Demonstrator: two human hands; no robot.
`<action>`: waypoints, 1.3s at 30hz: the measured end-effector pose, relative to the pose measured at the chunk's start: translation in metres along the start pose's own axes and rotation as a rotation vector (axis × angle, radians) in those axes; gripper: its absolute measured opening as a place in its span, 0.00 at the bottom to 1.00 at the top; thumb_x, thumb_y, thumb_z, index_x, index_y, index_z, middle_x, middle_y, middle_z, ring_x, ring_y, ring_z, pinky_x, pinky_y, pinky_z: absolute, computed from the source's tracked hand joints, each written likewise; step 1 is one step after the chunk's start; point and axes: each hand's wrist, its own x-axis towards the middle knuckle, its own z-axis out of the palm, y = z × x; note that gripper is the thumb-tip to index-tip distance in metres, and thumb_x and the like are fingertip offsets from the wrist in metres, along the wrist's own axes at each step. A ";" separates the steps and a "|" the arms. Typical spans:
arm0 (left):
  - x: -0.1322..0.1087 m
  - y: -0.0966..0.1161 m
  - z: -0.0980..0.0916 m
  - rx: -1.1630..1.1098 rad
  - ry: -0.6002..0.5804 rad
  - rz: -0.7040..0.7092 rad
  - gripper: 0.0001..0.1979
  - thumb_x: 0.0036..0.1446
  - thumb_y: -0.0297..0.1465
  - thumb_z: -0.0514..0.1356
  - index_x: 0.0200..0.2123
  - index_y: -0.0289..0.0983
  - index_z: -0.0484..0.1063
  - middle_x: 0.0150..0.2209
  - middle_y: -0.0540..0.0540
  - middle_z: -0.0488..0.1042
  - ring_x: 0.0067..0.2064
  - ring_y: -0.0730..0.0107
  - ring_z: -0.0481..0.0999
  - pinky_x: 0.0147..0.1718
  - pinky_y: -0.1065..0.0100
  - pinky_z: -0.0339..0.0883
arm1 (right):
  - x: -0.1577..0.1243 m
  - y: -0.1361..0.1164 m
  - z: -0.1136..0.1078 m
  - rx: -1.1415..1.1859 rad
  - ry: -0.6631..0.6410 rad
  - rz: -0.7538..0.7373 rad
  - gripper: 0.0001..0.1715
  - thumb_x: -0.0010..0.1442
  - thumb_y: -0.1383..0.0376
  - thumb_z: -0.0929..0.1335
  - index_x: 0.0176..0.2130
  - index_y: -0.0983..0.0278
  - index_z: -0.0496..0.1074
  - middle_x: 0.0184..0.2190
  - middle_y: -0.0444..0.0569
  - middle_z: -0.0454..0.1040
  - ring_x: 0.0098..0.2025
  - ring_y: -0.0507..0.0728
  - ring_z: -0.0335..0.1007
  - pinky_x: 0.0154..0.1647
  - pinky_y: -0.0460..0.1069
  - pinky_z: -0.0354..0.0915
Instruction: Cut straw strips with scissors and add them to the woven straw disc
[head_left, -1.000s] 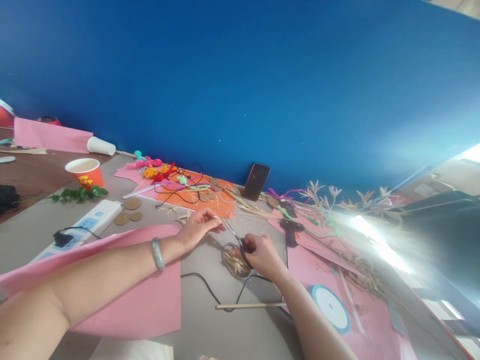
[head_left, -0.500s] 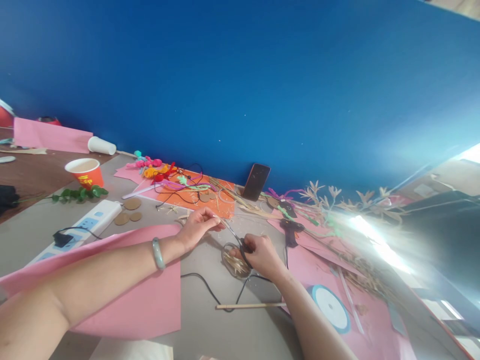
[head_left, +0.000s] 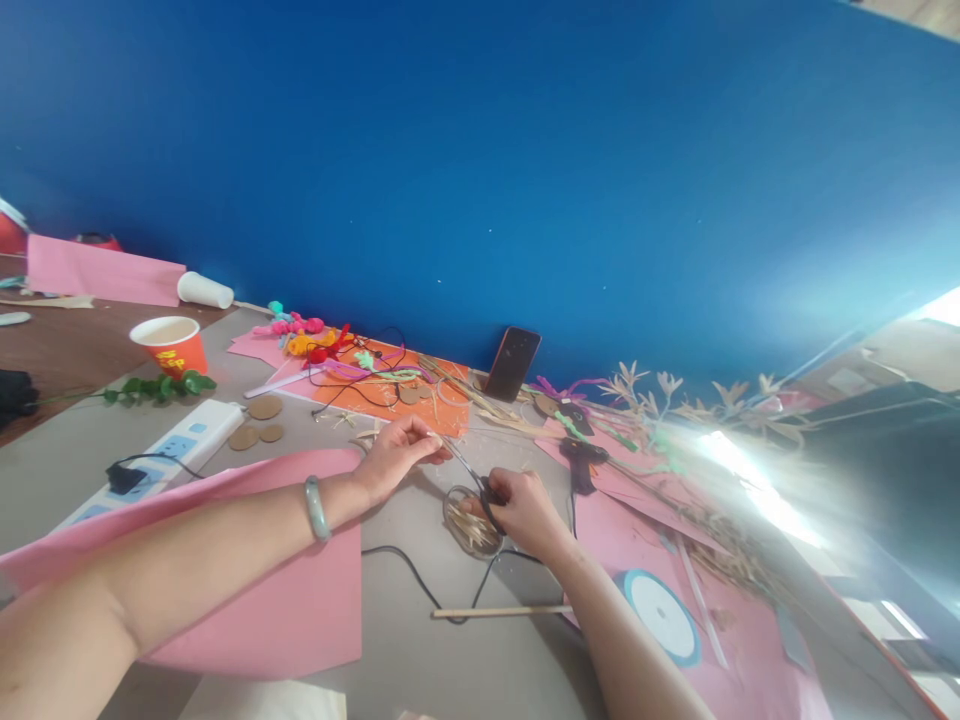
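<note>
My left hand (head_left: 397, 452) is closed in a pinch on a thin pale straw strip near the scissor blades. My right hand (head_left: 525, 510) is wrapped round the black handles of a pair of scissors (head_left: 472, 475), whose blades point up-left toward the left fingertips. Just under the scissors lies a small round disc (head_left: 470, 525) covered with short straw pieces. A green bangle (head_left: 316, 507) sits on my left wrist, and that forearm rests over a pink paper sheet (head_left: 300, 600).
A white power strip (head_left: 176, 445), an orange paper cup (head_left: 171, 343), brown card circles (head_left: 259, 420), a phone leaning on the blue wall (head_left: 512, 362), dried stalks (head_left: 675, 400), a black cable (head_left: 409, 570), a wooden stick (head_left: 502, 610) and a tape roll (head_left: 660, 615) lie around.
</note>
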 end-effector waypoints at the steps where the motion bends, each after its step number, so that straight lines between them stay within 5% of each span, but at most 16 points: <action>1: 0.000 0.000 0.000 -0.003 -0.001 0.000 0.12 0.48 0.31 0.66 0.29 0.35 0.64 0.28 0.47 0.77 0.33 0.68 0.78 0.39 0.64 0.70 | 0.000 0.000 0.000 0.007 -0.002 0.002 0.25 0.50 0.52 0.66 0.16 0.63 0.54 0.13 0.36 0.51 0.21 0.49 0.40 0.22 0.44 0.43; 16: 0.001 -0.001 -0.001 -0.002 -0.001 -0.002 0.12 0.48 0.32 0.66 0.30 0.35 0.64 0.30 0.45 0.78 0.34 0.67 0.78 0.40 0.64 0.69 | 0.002 0.002 -0.002 0.116 0.001 0.034 0.27 0.51 0.50 0.66 0.15 0.63 0.53 0.14 0.38 0.49 0.21 0.49 0.40 0.20 0.44 0.42; 22: 0.000 0.000 -0.002 0.015 0.013 -0.012 0.11 0.49 0.32 0.64 0.29 0.35 0.64 0.30 0.44 0.78 0.33 0.68 0.78 0.38 0.64 0.68 | 0.003 0.010 0.002 0.124 0.075 0.055 0.27 0.51 0.49 0.66 0.15 0.63 0.55 0.12 0.39 0.55 0.19 0.48 0.46 0.20 0.44 0.46; 39: 0.004 -0.002 -0.003 0.025 0.044 -0.044 0.11 0.45 0.29 0.64 0.23 0.35 0.61 0.27 0.46 0.77 0.20 0.80 0.67 0.20 0.75 0.57 | 0.002 0.011 0.003 0.168 0.090 0.100 0.29 0.51 0.46 0.66 0.16 0.62 0.53 0.11 0.38 0.54 0.19 0.48 0.46 0.20 0.45 0.46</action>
